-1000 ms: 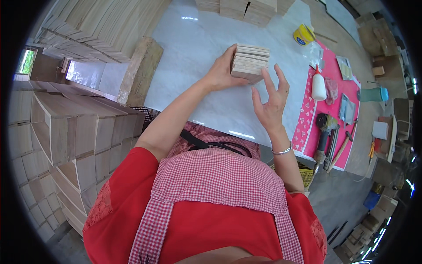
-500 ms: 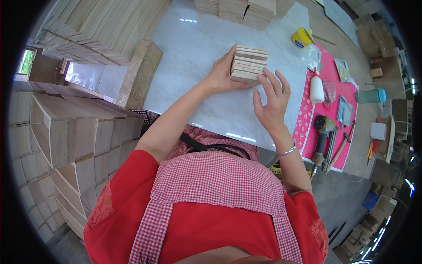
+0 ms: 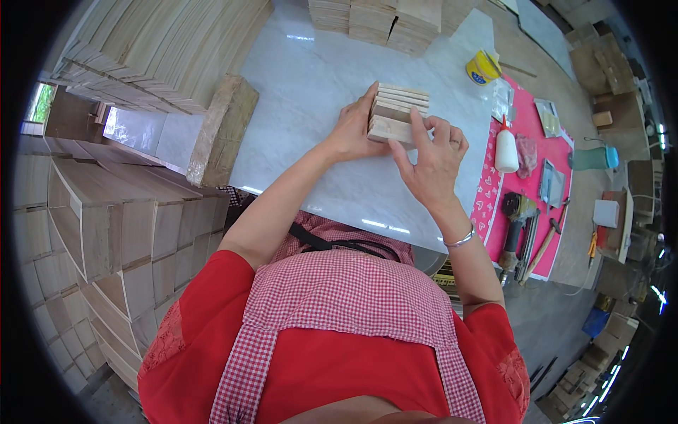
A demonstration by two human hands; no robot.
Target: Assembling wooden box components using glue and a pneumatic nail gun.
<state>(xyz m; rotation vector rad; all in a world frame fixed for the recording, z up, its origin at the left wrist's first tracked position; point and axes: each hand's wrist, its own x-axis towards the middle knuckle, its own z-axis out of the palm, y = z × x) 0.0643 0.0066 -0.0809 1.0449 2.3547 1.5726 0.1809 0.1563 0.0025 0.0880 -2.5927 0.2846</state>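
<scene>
A bundle of small flat wooden boards [image 3: 390, 129] stands on edge over the marble-patterned tabletop [image 3: 311, 180]. My left hand [image 3: 352, 128] is wrapped round its left side, the fingers partly hidden behind the wood. A gap shows between the far boards and the near ones. My right hand [image 3: 436, 164] is at the near right corner, with the index finger on the near boards' end and the thumb by their front face. The other right fingers are bent and touch no wood.
A thick wooden block [image 3: 224, 131] lies at the table's left edge, beside tall stacks of thin boards [image 3: 162, 49]. More wooden blocks [image 3: 371, 18] stand at the back. Rightward are a yellow tub [image 3: 483, 68], a white glue bottle [image 3: 506, 150], a power tool [image 3: 514, 230] and a hammer [image 3: 544, 247].
My right hand has come in to the near end of the boards, its index finger and thumb now against them. The gap between the boards has shifted nearer and widened.
</scene>
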